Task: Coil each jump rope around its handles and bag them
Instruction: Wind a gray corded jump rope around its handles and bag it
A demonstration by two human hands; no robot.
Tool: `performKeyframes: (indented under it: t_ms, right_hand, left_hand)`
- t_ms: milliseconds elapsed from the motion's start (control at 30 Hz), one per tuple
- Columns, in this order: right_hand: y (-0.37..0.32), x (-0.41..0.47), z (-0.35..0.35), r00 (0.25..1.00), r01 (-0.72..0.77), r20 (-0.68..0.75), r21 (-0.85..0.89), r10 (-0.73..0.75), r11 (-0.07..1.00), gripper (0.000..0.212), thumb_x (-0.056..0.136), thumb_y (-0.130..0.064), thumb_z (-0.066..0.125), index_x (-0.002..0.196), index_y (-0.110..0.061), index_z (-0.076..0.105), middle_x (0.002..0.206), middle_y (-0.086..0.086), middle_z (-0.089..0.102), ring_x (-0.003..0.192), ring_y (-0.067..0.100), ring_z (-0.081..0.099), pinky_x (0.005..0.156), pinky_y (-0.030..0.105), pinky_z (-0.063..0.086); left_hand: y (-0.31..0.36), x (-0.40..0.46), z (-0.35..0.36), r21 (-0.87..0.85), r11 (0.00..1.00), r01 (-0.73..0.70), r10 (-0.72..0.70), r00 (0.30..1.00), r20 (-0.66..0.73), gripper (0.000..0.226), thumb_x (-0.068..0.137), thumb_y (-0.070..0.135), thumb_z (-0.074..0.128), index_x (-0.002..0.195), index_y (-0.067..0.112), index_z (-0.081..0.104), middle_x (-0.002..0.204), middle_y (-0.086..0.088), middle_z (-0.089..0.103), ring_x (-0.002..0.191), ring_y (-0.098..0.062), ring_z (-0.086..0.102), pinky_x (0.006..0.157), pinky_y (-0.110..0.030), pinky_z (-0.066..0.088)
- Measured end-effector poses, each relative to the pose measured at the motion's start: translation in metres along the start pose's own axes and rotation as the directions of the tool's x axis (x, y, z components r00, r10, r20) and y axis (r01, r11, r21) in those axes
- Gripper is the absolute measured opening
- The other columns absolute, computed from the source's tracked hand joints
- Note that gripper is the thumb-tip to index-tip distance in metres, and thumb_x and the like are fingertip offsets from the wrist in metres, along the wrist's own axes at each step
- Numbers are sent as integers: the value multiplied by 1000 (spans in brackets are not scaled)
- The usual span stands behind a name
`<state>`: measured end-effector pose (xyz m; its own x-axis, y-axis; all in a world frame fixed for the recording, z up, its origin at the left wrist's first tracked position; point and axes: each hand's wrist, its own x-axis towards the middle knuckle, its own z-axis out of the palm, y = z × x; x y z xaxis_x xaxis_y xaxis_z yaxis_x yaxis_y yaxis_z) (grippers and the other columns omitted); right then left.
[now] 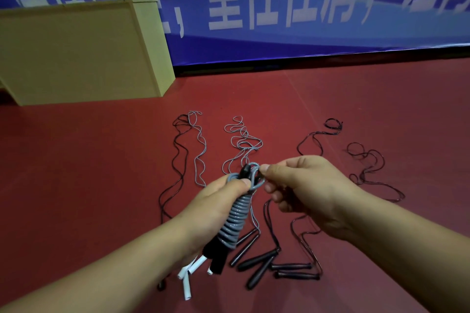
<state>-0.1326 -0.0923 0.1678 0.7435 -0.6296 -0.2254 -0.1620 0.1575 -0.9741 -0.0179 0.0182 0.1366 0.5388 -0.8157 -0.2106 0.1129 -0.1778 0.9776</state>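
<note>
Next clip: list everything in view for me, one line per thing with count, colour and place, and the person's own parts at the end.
coiled grey rope: one, grey cord wound round black handles, held above the floor at centre.
loose grey ropes: at least two, grey, strung out on the floor beyond the hands.
loose dark ropes: several, black or dark red, on the floor left and right; exact count unclear.
dark handles: about six, black, on the floor near centre.
white handles: at least three, white, below the left wrist.
box: one, pale yellow, far left.
banner: one, blue with white characters, along the back.
floor: red.
left hand: grips the coil.
right hand: pinches the cord's last loop.
</note>
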Motion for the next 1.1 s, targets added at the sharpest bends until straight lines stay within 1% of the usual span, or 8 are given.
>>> performKeyframes:
  t_ms: [133, 267, 467, 567, 667, 800, 900, 1100]
  right_hand:
    - [1, 1, 2, 1000, -12, -6, 32, 12, 999, 38, 89, -17, 67, 53, -16, 55, 57, 5, 58, 46, 12, 47, 44, 21, 42]
    - [4, 2, 3, 999, 38, -10, 19, -37, 999, 26, 90, -21, 66, 67, -10, 59, 58, 4, 58, 47, 11, 47, 46, 22, 43]
    - [8, 4, 4, 997, 82, -2, 47, -82, 996, 27, 91, -26, 64, 70, -9, 61, 62, 5, 60, 50, 11, 51, 50, 24, 46]
    - [9, 4, 7, 997, 74, -11, 102, -73, 992, 27, 89, -29, 65, 71, -10, 62, 64, 4, 60, 51, 10, 52, 51, 24, 49]
    - [10, 4, 9, 1000, 28, 6, 155, -29, 987, 24, 88, -33, 66, 80, -10, 63, 69, 3, 62, 56, 10, 55, 53, 25, 53]
    - [11, 5, 10, 999, -13, 53, 207, 2, 978, 23, 89, -31, 64, 79, -11, 64, 69, 2, 61, 57, 9, 54, 54, 24, 54]
    - [12, 5, 11, 997, -4, 75, 211, -12, 977, 22, 90, -30, 63, 80, -10, 64, 69, 1, 61, 55, 8, 54, 55, 23, 55]
    - [14, 5, 12, 996, 52, 60, 166, -63, 985, 23, 92, -25, 61, 75, -9, 57, 56, -3, 58, 51, 9, 54, 53, 23, 52]
  left_hand:
    - [1, 10, 0, -124, 990, 66, -80, 990, -112, 20, 93, 26, 57, 79, 14, 65, 66, -11, 57, 47, -19, 52, 52, -28, 42]
    - [0, 5, -1, -77, 996, 35, -39, 998, -50, 18, 93, 29, 57, 90, 12, 63, 71, -10, 55, 52, -18, 51, 54, -28, 42]
    - [5, 0, 1, -54, 996, 68, -70, 997, -26, 22, 95, 33, 54, 89, 13, 56, 65, -4, 58, 46, -18, 49, 41, -21, 38]
    - [7, -1, 2, -42, 996, 82, -82, 997, -13, 23, 94, 34, 53, 88, 12, 55, 62, -3, 58, 43, -17, 48, 41, -20, 38]
    - [8, -1, 2, -36, 996, 86, -87, 996, -6, 22, 92, 33, 53, 86, 12, 55, 61, -3, 58, 42, -18, 48, 43, -20, 38]
    - [7, 0, -2, -28, 994, 101, -101, 995, 13, 19, 89, 32, 56, 86, 13, 57, 61, -4, 58, 43, -19, 48, 46, -22, 39]
    - [7, 0, -3, -32, 992, 119, -118, 992, 36, 24, 80, 35, 64, 85, 13, 58, 59, -4, 57, 42, -19, 47, 45, -22, 38]
    - [4, -2, -6, -5, 995, 103, -103, 992, 72, 26, 76, 38, 65, 82, 13, 56, 63, -6, 56, 43, -18, 47, 42, -21, 39]
